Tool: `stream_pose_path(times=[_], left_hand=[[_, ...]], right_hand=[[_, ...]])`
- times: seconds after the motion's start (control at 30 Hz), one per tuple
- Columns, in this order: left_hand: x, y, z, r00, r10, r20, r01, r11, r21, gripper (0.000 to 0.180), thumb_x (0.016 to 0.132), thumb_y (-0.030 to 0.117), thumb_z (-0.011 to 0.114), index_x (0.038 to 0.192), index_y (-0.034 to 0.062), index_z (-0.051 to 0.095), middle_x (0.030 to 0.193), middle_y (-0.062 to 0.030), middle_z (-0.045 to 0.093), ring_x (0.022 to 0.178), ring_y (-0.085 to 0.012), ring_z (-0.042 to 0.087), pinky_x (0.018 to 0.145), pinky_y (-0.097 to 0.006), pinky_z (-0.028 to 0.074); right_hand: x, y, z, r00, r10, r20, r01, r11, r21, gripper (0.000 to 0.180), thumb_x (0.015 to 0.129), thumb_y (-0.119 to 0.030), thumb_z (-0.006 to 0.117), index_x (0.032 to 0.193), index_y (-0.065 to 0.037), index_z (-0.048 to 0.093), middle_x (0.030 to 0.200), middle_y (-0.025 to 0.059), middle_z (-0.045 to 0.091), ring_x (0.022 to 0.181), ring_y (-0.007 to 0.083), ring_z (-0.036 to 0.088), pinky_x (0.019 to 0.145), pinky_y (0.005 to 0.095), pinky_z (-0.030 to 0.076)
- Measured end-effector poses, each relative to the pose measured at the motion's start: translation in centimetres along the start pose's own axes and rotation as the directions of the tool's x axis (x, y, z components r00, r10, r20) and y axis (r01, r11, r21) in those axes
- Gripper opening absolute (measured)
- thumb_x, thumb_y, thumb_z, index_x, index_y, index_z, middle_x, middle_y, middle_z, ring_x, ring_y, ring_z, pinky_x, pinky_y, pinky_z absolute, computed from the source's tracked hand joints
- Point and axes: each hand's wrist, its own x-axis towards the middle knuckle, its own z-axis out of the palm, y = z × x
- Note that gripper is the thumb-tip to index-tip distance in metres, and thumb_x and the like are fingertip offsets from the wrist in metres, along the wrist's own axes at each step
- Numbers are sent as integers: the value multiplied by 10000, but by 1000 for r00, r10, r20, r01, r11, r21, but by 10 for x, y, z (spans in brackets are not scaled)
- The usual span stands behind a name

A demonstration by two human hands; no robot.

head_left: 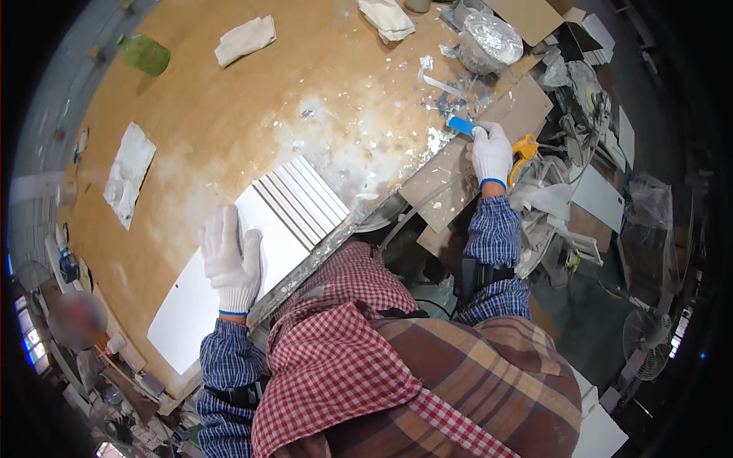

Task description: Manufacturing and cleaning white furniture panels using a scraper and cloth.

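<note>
My left hand, in a white knit glove, lies flat with fingers stretched on a white panel at the table's near edge. Beyond it, several more white panels overlap in a stepped row, their edges showing as parallel stripes. Off to the right, my gloved right hand is closed around a small blue flat tool. Its blue end points left toward the splattered tabletop; the rest is hidden in my fingers. The tool's exact kind cannot be made out.
The brown tabletop carries white splatters. A paste-smeared bowl stands at the far right, near folded cloths. A green jar and a crumpled white sheet are on the left. An orange-yellow tool hangs beside my right hand.
</note>
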Motion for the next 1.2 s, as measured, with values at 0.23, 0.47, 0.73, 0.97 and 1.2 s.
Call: stream_pose_path(times=[0.23,0.47,0.73,0.97,1.2], left_hand=[[-7,-16,-1,999,16,-44,-20,997,-77,497,893,185,719,1332,-9,591,1285,-228,613,1170,-415,570,1038,-492,439],[-16,-28,-25,999,-30,42,34,993,-111,545,911,268,726,1351,-20,582,1331,-239,599,1208,-426,549,1061,-483,422],[-140,-158,-132,852,-505,-139,443,836,-324,575,1029,198,624,1530,-15,438,1574,-153,462,1349,-279,531,1162,-375,396],[-375,-329,-258,534,-827,-177,755,560,-342,550,1093,278,526,1550,-8,418,1521,-124,507,1322,-208,540,1145,-329,402],[-373,-303,-225,340,-811,476,598,-205,-775,891,1037,694,383,1569,-20,356,1563,-184,475,1423,-321,472,1183,-405,368]], right_hand=[[-4,-5,-3,936,-352,-1,294,784,-547,274,970,-268,586,1114,-81,724,1122,219,709,1099,394,659,956,492,505],[-11,8,-22,933,-357,47,320,762,-564,392,1013,-348,487,1191,-89,722,1144,240,700,1095,425,651,970,504,495],[-67,-38,-56,875,-462,-143,337,794,-507,428,1025,-401,514,1224,-85,723,1201,231,698,1126,412,654,988,450,506],[-173,-91,-27,910,-335,245,286,933,216,447,1053,-350,595,1291,21,670,1199,83,710,1070,149,639,927,289,496],[-230,-66,37,670,-293,682,126,950,284,581,1082,-452,512,1436,5,570,1384,120,635,1190,221,630,997,360,510]])
